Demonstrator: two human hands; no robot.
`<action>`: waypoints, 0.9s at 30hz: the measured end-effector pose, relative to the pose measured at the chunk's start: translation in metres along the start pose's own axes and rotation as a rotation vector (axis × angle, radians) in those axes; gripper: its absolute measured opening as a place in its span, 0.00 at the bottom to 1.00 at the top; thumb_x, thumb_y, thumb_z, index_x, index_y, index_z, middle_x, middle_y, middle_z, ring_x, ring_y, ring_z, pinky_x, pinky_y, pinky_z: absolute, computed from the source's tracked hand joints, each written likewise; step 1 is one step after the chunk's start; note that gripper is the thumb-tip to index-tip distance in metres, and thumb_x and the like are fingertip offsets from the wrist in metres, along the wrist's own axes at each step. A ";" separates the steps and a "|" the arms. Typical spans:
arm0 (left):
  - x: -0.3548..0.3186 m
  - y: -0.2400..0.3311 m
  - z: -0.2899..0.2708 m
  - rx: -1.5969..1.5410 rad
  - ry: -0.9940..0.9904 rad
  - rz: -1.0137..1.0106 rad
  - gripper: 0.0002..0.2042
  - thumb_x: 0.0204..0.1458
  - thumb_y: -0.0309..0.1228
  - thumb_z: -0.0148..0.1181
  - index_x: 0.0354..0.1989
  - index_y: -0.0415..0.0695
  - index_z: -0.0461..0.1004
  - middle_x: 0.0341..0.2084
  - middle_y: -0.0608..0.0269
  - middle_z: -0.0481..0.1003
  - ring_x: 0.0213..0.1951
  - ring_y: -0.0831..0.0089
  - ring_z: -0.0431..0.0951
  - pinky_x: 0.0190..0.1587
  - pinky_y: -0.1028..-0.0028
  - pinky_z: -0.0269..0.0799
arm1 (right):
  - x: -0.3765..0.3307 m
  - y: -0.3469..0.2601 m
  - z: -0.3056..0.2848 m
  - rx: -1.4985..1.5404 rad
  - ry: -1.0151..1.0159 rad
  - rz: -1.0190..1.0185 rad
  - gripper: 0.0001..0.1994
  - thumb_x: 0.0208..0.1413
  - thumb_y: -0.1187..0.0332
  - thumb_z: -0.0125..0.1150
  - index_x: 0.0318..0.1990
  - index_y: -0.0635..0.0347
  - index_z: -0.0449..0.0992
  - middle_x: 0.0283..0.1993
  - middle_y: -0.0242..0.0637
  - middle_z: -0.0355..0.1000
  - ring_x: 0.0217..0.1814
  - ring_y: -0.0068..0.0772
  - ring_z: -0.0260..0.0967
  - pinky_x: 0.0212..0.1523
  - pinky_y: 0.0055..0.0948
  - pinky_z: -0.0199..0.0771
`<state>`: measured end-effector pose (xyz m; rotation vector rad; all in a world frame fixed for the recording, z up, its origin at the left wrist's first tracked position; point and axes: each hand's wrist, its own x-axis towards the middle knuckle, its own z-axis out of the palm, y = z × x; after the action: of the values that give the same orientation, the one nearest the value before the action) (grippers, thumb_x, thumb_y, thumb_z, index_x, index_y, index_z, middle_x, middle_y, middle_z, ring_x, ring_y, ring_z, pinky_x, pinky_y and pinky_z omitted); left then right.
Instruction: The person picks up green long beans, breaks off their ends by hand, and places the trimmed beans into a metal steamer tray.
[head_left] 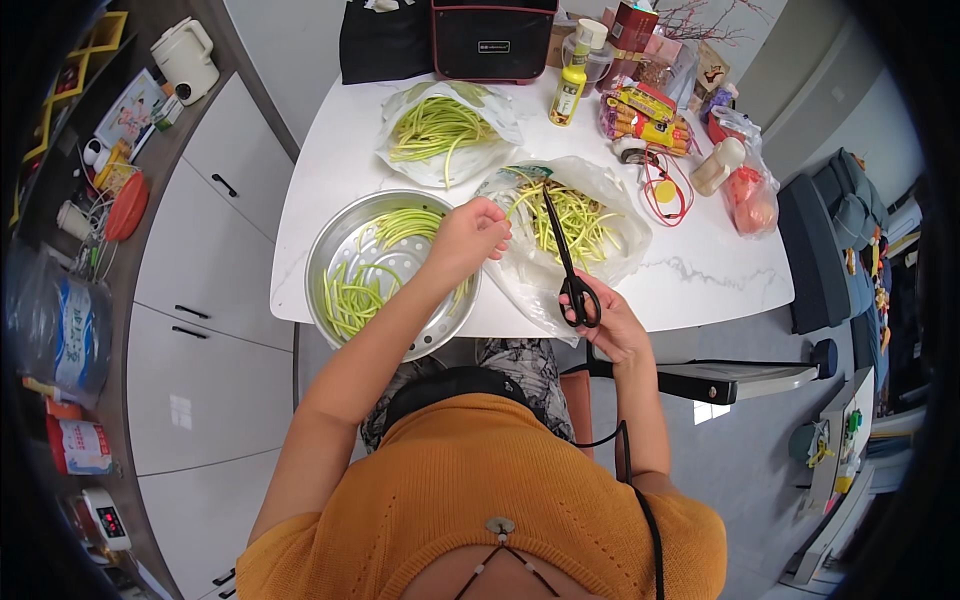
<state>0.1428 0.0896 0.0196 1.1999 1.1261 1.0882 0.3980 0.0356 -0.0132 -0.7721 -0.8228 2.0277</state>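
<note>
My left hand (468,240) pinches a green garlic scape (517,204) between thumb and fingertips, over the near bag. In my right hand (618,325) is a pair of black scissors (562,240), its blades pointing away from me beside the scape; they look nearly closed. Beneath them lies a crumpled clear plastic bag (635,232) with many pale yellow-green cut pieces (580,222). Under my left forearm stands a perforated metal basin (316,285), with long scapes and shorter lengths inside, partly hidden by the arm. Farther back, another plastic bag (505,125) holds uncut scapes (432,132).
On the white table (700,275) stand a yellow bottle (570,92), packaged sausages (645,118), a red cord (670,190), a jar (718,165) and a bagged red item (750,195). A black-and-red box (494,40) is at the back. A chair (740,378) stands right.
</note>
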 end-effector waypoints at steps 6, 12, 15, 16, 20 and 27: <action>0.015 -0.008 0.015 -0.014 -0.052 -0.067 0.05 0.52 0.25 0.55 0.35 0.37 0.69 0.27 0.58 0.75 0.26 0.75 0.76 0.30 0.77 0.76 | 0.006 0.011 0.012 0.161 -0.034 0.005 0.30 0.50 0.55 0.64 0.57 0.60 0.64 0.41 0.37 0.73 0.35 0.28 0.71 0.29 0.17 0.69; 0.021 -0.014 0.027 -0.135 0.008 -0.049 0.05 0.50 0.24 0.56 0.32 0.35 0.69 0.25 0.57 0.74 0.24 0.74 0.76 0.26 0.77 0.75 | 0.008 0.012 0.014 0.138 -0.022 -0.027 0.28 0.52 0.56 0.62 0.57 0.60 0.64 0.40 0.34 0.72 0.34 0.23 0.70 0.29 0.15 0.66; 0.021 -0.019 0.031 -0.018 -0.061 -0.059 0.05 0.50 0.25 0.56 0.32 0.36 0.69 0.24 0.57 0.75 0.24 0.74 0.76 0.25 0.77 0.75 | 0.008 0.011 0.015 0.045 0.041 -0.072 0.26 0.54 0.59 0.61 0.58 0.60 0.64 0.39 0.33 0.72 0.33 0.21 0.69 0.28 0.15 0.65; 0.019 -0.018 0.033 0.011 -0.080 -0.064 0.05 0.51 0.25 0.56 0.33 0.36 0.69 0.24 0.57 0.75 0.24 0.74 0.76 0.26 0.77 0.75 | 0.009 0.009 0.016 0.017 0.071 -0.078 0.25 0.55 0.61 0.61 0.57 0.61 0.64 0.39 0.32 0.72 0.33 0.21 0.69 0.28 0.14 0.65; 0.014 -0.010 0.040 0.086 -0.129 -0.074 0.06 0.52 0.25 0.55 0.35 0.36 0.69 0.25 0.58 0.75 0.25 0.75 0.76 0.28 0.77 0.75 | 0.011 0.011 0.021 -0.028 0.153 -0.104 0.22 0.55 0.65 0.61 0.56 0.62 0.66 0.36 0.30 0.72 0.30 0.18 0.69 0.26 0.14 0.64; 0.009 -0.010 0.033 0.149 -0.127 -0.082 0.05 0.52 0.25 0.55 0.35 0.37 0.69 0.25 0.60 0.75 0.25 0.75 0.76 0.28 0.77 0.74 | 0.014 0.013 0.026 -0.178 0.328 -0.154 0.21 0.53 0.69 0.62 0.55 0.61 0.69 0.32 0.30 0.73 0.26 0.16 0.68 0.23 0.14 0.64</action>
<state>0.1773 0.0938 0.0099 1.3082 1.1630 0.8664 0.3662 0.0336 -0.0107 -1.0738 -0.8493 1.6507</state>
